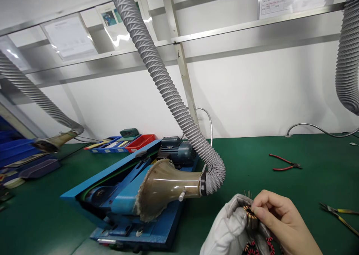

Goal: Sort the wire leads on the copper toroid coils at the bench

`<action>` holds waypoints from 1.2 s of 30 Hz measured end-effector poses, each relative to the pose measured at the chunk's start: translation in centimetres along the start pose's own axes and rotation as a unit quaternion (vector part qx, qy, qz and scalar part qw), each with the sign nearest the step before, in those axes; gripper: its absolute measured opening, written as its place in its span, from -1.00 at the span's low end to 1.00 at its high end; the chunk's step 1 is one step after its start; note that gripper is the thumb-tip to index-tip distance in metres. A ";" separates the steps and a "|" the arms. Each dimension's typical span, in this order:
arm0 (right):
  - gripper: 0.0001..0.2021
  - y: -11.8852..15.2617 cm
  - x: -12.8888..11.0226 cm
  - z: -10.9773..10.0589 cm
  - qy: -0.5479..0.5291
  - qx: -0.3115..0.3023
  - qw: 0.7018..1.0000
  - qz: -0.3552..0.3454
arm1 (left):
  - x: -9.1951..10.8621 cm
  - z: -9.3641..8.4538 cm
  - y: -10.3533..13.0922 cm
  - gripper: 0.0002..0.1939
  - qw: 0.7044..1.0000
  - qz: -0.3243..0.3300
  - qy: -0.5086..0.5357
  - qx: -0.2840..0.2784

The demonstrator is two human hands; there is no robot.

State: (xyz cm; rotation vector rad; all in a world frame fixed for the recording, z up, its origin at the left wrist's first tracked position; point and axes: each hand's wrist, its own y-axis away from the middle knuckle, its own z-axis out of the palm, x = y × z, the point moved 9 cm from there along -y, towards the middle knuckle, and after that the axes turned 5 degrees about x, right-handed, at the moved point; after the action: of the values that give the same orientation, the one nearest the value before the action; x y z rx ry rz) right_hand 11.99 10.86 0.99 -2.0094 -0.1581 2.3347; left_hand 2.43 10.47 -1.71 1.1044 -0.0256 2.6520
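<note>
Hands are meeting at the near edge of the green table (280, 154). Left hand (230, 229), wearing a white glove, is cradling a small wound coil (250, 214); right hand (280, 219), bare, is pinching the coil's top with its fingertips (259, 212). More coils (259, 247) are lying just below. Blue machine (134, 202) with extraction funnel (165, 187) is sitting left; red-handled pliers (284, 163) are lying well apart toward the far edge.
</note>
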 end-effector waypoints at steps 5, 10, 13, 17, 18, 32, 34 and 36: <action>-0.51 0.0 0.4 -0.2 -0.037 0.014 0.999 0.020 | 0.1 0.3 -0.2 -0.72 0.999 0.006 0.004 -0.033; -0.53 0.0 0.3 0.0 -0.030 0.012 0.999 0.006 | -0.1 0.2 -0.3 -0.70 0.999 -0.007 0.012 -0.034; -0.55 0.0 0.2 0.4 -0.027 -0.003 1.000 -0.011 | -0.1 0.3 -0.1 -0.73 0.998 -0.017 0.049 -0.021; -0.56 0.0 0.5 0.4 -0.010 -0.010 1.000 -0.018 | 0.0 1.1 0.1 -0.70 0.997 -0.032 0.059 -0.039; -0.55 0.1 0.5 0.4 -0.003 -0.010 1.000 -0.021 | 0.2 1.1 0.1 -0.71 0.997 -0.030 0.055 -0.037; -0.55 0.1 -0.3 -0.5 -0.018 0.096 0.995 -0.010 | 0.1 1.4 0.3 -0.76 0.994 -0.029 0.065 -0.084; -0.57 0.3 -0.8 -1.3 -0.001 0.134 0.990 -0.036 | 0.3 1.0 0.4 -0.75 0.997 -0.010 0.045 -0.070; -0.60 0.5 -0.9 -1.6 -0.008 0.140 0.989 -0.047 | 0.4 0.2 0.4 -0.72 0.999 0.009 0.011 -0.034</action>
State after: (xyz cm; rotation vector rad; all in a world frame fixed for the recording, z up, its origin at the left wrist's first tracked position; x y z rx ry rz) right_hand 13.74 10.28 1.62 -1.8111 0.0705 2.1755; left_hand 2.18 10.17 -1.26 1.0582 -0.1220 2.6571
